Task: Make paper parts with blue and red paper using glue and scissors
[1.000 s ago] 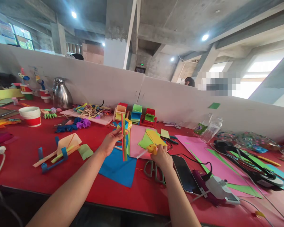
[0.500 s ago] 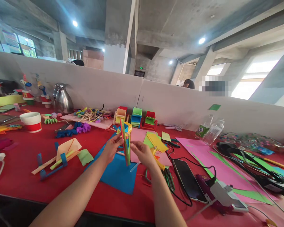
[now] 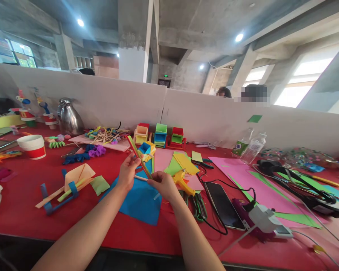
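A long, narrow folded paper strip, red on one side and yellow-green on the other, slants between my hands. My left hand is closed on its middle, while my right hand pinches its lower right end. Below them lies a blue paper sheet on the red table. Just behind the strip sits a small yellow and blue folded-paper box. A yellow glue gun rests right of my right hand, close to yellow paper pieces.
Several folded-paper models stand along the white partition. At left are a paper construction, paper cups and a steel jug. A phone, cables, a power adapter, headphones and bottles occupy the right.
The strip has tipped from nearly upright to a slant, its top leaning left. My right hand has moved down and left onto its lower end. The view has shifted slightly.
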Demonstrator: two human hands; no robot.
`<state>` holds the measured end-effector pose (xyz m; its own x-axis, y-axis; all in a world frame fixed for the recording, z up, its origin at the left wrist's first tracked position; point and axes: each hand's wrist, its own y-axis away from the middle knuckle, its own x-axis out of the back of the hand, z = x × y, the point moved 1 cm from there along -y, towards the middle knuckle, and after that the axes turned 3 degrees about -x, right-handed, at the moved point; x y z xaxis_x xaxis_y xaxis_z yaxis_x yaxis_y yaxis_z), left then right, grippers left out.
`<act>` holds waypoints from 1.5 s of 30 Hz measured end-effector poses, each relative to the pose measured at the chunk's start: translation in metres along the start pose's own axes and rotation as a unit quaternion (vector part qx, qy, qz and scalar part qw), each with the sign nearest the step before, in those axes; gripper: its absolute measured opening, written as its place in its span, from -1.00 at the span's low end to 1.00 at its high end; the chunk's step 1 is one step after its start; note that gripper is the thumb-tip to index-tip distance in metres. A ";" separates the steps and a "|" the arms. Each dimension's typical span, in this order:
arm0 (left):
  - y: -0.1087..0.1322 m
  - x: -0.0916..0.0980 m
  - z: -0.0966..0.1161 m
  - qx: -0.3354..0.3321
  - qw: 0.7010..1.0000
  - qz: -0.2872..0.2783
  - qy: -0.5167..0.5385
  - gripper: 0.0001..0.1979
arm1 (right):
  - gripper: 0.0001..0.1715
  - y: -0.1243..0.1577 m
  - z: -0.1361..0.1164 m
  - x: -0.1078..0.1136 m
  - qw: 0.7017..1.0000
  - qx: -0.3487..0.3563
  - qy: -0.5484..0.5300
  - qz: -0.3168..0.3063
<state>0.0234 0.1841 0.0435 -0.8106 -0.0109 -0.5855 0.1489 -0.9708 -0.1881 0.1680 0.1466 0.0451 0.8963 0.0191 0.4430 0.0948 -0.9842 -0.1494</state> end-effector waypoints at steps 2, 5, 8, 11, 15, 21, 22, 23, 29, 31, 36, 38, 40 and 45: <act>0.000 -0.001 0.001 0.002 1.000 0.004 0.005 -0.53 | -0.79 0.000 -0.001 0.000 1.000 -0.002 -0.014 -0.004; 0.000 -0.001 0.001 0.003 1.000 0.012 0.021 -0.54 | -0.81 0.002 -0.003 0.000 1.000 -0.005 -0.022 -0.008; 0.000 -0.002 0.000 0.000 0.999 0.012 0.037 -0.55 | -0.82 0.002 -0.004 0.000 1.000 -0.007 -0.024 -0.009; 0.000 -0.002 0.000 -0.003 0.999 0.012 0.032 -0.57 | -0.82 0.001 -0.002 0.000 1.000 -0.006 -0.029 -0.010; 0.000 -0.001 0.000 -0.008 1.000 0.004 0.024 -0.58 | -0.83 0.000 0.002 0.001 0.999 -0.001 -0.039 -0.009; 0.007 -0.006 -0.001 0.122 0.986 -0.113 -0.002 -0.67 | -0.81 -0.002 0.004 0.003 0.997 -0.008 -0.072 -0.003; 0.008 -0.007 -0.002 0.138 0.981 -0.134 -0.007 -0.68 | -0.80 -0.002 0.004 0.004 0.997 -0.010 -0.079 -0.002; 0.010 -0.007 -0.002 0.144 0.978 -0.149 -0.009 -0.70 | -0.80 -0.002 0.003 0.005 0.996 -0.012 -0.085 -0.001; 0.011 -0.007 -0.005 0.122 0.981 -0.146 -0.025 -0.75 | -0.84 -0.001 0.001 0.005 0.995 -0.019 -0.094 0.003; 0.010 -0.007 -0.007 0.111 0.984 -0.135 -0.033 -0.75 | -0.87 -0.001 0.000 0.003 0.996 -0.016 -0.087 0.012; 0.008 -0.006 -0.009 0.079 0.991 -0.099 -0.031 -0.74 | -0.92 -0.002 0.000 -0.004 0.996 0.003 -0.080 0.028; 0.008 -0.007 -0.010 0.071 0.994 -0.084 -0.028 -0.73 | -0.87 -0.003 0.000 -0.005 0.996 0.008 -0.085 0.026; 0.008 -0.007 -0.010 0.067 0.995 -0.073 -0.024 -0.72 | -0.78 -0.003 0.000 -0.005 0.995 0.012 -0.094 0.027; 0.010 -0.007 -0.008 0.078 0.994 -0.074 -0.015 -0.73 | -0.68 -0.004 0.001 -0.004 0.991 0.030 -0.123 0.034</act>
<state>0.0349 0.1768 0.0397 -0.8338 0.1302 -0.5364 -0.0611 -0.9876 -0.1449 0.1641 0.1509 0.0435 0.9795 0.0038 0.2015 0.0505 -0.9725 -0.2275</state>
